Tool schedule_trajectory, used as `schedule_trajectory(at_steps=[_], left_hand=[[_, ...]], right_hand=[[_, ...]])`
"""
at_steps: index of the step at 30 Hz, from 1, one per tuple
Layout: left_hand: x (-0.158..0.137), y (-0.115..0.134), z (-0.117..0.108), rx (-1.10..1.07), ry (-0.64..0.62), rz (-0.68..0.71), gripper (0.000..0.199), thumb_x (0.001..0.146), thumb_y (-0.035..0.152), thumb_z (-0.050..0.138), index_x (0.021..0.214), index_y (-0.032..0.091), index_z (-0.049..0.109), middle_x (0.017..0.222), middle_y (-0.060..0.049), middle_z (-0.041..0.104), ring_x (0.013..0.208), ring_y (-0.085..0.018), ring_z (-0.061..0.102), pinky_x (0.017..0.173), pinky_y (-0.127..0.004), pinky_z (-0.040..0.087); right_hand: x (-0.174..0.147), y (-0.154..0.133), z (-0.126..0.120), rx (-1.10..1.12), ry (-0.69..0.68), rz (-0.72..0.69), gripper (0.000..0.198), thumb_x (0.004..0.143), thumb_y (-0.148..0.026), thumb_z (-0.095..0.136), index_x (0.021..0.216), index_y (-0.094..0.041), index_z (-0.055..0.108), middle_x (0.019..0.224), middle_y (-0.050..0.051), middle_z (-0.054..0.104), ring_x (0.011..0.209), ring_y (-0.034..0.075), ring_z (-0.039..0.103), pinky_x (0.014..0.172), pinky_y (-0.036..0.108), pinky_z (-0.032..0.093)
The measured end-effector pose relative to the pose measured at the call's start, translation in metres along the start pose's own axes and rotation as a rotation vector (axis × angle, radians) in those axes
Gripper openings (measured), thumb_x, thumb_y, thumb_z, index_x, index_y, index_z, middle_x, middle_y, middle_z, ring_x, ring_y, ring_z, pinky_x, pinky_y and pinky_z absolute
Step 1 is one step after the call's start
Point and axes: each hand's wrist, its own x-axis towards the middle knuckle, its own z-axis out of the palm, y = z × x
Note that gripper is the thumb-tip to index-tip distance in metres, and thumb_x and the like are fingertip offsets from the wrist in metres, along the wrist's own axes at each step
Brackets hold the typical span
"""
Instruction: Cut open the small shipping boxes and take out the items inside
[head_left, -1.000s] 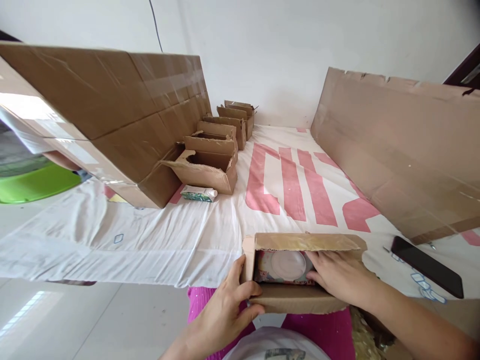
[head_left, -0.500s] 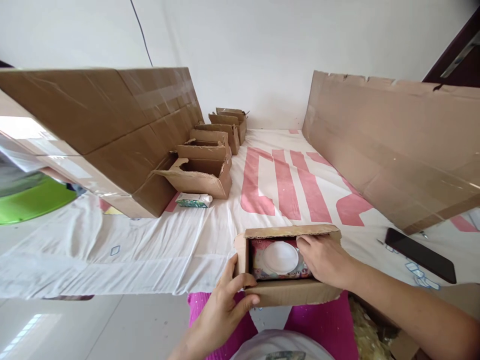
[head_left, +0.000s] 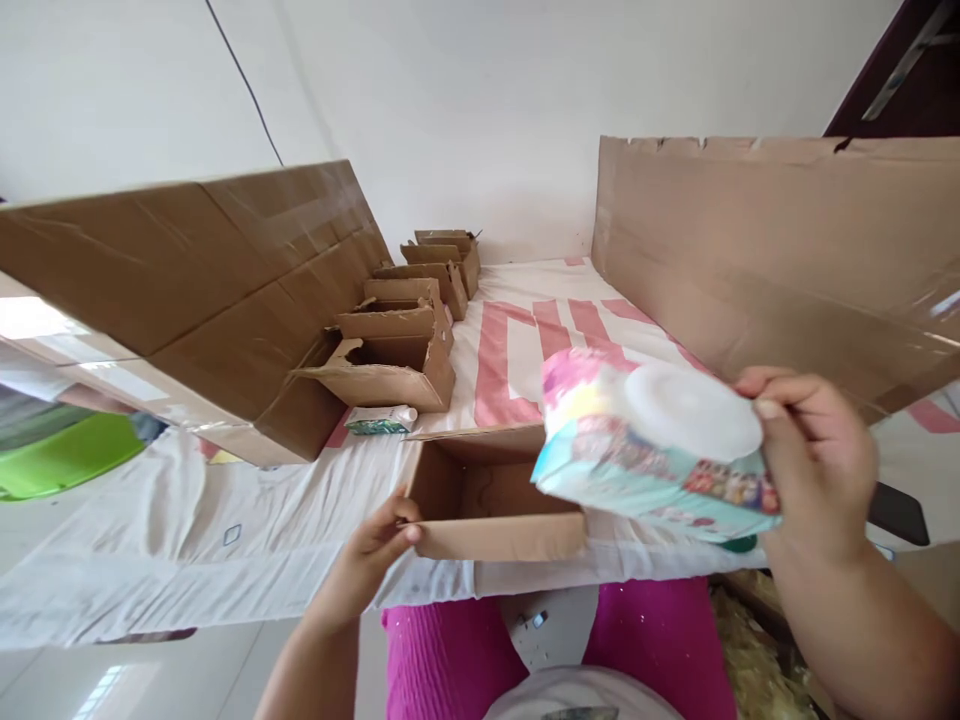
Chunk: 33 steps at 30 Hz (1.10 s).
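My right hand (head_left: 817,450) grips a pack of wet wipes (head_left: 645,450) by its right end, lifted beside and partly in front of an open cardboard box (head_left: 499,537). The pack is pink and light blue with a round white lid, and it is tilted and slightly blurred. With fingers and thumb pinching the left front corner, my left hand (head_left: 386,545) holds the box at the table's near edge. The part of the box interior that shows is bare; its right end is hidden behind the pack.
Several small open cardboard boxes (head_left: 390,380) line the large carton (head_left: 247,300) on the left. A small green-and-white carton (head_left: 381,420) lies before them. A cardboard panel (head_left: 750,260) stands on the right, with a phone (head_left: 898,512) near it. A white-and-red cloth (head_left: 300,540) covers the table.
My right hand has pulled the wipes pack up out of the box and to the right. The box has shifted left with my left hand still on its left end.
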Motion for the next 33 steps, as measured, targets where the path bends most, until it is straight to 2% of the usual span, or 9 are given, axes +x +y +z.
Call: schedule_trajectory(at_steps=[4, 7, 10, 13, 17, 23, 28, 31, 33], left_hand=[[-0.013, -0.032, -0.037, -0.409, 0.175, -0.177, 0.038, 0.072, 0.051, 0.076, 0.073, 0.020, 0.055, 0.058, 0.004, 0.053, 0.053, -0.012, 0.051, 0.050, -0.023, 0.046], [-0.023, -0.039, -0.049, -0.504, 0.211, -0.210, 0.037, 0.068, 0.048, 0.079, 0.072, 0.020, 0.055, 0.057, 0.003, 0.056, 0.053, -0.013, 0.054, 0.050, -0.023, 0.047], [-0.025, -0.037, -0.046, -0.463, 0.194, -0.214, 0.034, 0.070, 0.046, 0.079, 0.072, 0.020, 0.057, 0.059, 0.003, 0.055, 0.054, -0.013, 0.052, 0.051, -0.023, 0.045], [-0.021, -0.031, -0.039, -0.377, 0.161, -0.213, 0.034, 0.070, 0.046, 0.079, 0.072, 0.018, 0.059, 0.061, 0.002, 0.053, 0.054, -0.011, 0.050, 0.051, -0.022, 0.042], [-0.017, -0.020, -0.034, -0.253, 0.170, -0.145, 0.037, 0.069, 0.049, 0.079, 0.067, 0.017, 0.060, 0.065, 0.001, 0.049, 0.061, -0.012, 0.047, 0.056, -0.023, 0.039], [-0.009, -0.019, -0.063, 0.039, 0.265, -0.072, 0.036, 0.074, 0.052, 0.070, 0.066, 0.019, 0.060, 0.071, -0.001, 0.049, 0.071, -0.017, 0.049, 0.068, -0.028, 0.043], [0.014, -0.033, -0.091, 0.486, 0.622, -0.077, 0.029, 0.075, 0.050, 0.065, 0.077, 0.022, 0.069, 0.103, -0.007, 0.060, 0.119, -0.031, 0.049, 0.104, -0.045, 0.038], [0.028, -0.033, -0.081, 0.703, 0.836, -0.058, 0.028, 0.085, 0.041, 0.056, 0.099, 0.023, 0.072, 0.141, -0.010, 0.046, 0.136, -0.034, 0.037, 0.112, -0.051, 0.030], [0.034, -0.031, -0.066, 0.841, 0.949, -0.007, 0.027, 0.089, 0.033, 0.052, 0.107, 0.022, 0.070, 0.150, -0.011, 0.038, 0.141, -0.035, 0.030, 0.114, -0.054, 0.024]], right_hand=[[0.002, 0.040, -0.012, 0.002, 0.189, 0.194, 0.005, 0.082, -0.024, 0.060, 0.079, -0.020, 0.059, 0.098, 0.005, 0.066, 0.088, 0.017, 0.061, 0.075, 0.030, 0.045], [-0.019, 0.080, -0.007, -0.221, 0.047, 0.250, 0.006, 0.080, -0.026, 0.057, 0.080, -0.020, 0.058, 0.091, 0.006, 0.066, 0.070, 0.016, 0.058, 0.061, 0.030, 0.044], [-0.054, 0.109, 0.011, -0.315, -0.213, 0.089, 0.004, 0.081, -0.022, 0.052, 0.077, -0.022, 0.052, 0.080, 0.004, 0.064, 0.067, 0.018, 0.060, 0.061, 0.031, 0.047], [-0.084, 0.121, 0.024, -0.295, -0.383, -0.062, 0.009, 0.086, -0.018, 0.047, 0.078, -0.023, 0.048, 0.083, 0.004, 0.061, 0.079, 0.020, 0.062, 0.070, 0.032, 0.050], [-0.100, 0.126, 0.021, -0.302, -0.388, -0.084, 0.010, 0.090, -0.019, 0.046, 0.081, -0.023, 0.048, 0.088, 0.005, 0.060, 0.085, 0.019, 0.061, 0.073, 0.031, 0.049], [-0.108, 0.141, 0.007, -0.372, -0.446, -0.045, 0.010, 0.093, -0.028, 0.044, 0.090, -0.024, 0.052, 0.094, 0.005, 0.064, 0.086, 0.020, 0.063, 0.071, 0.030, 0.049], [-0.115, 0.146, 0.008, -0.392, -0.422, -0.049, 0.013, 0.094, -0.030, 0.041, 0.093, -0.024, 0.052, 0.095, 0.005, 0.064, 0.087, 0.020, 0.064, 0.073, 0.030, 0.049], [-0.116, 0.144, 0.011, -0.400, -0.400, -0.060, 0.013, 0.094, -0.030, 0.041, 0.093, -0.024, 0.052, 0.093, 0.005, 0.063, 0.085, 0.019, 0.064, 0.072, 0.029, 0.049], [-0.116, 0.143, 0.012, -0.396, -0.390, -0.066, 0.012, 0.094, -0.030, 0.042, 0.093, -0.024, 0.052, 0.092, 0.004, 0.063, 0.083, 0.019, 0.064, 0.071, 0.029, 0.050]])
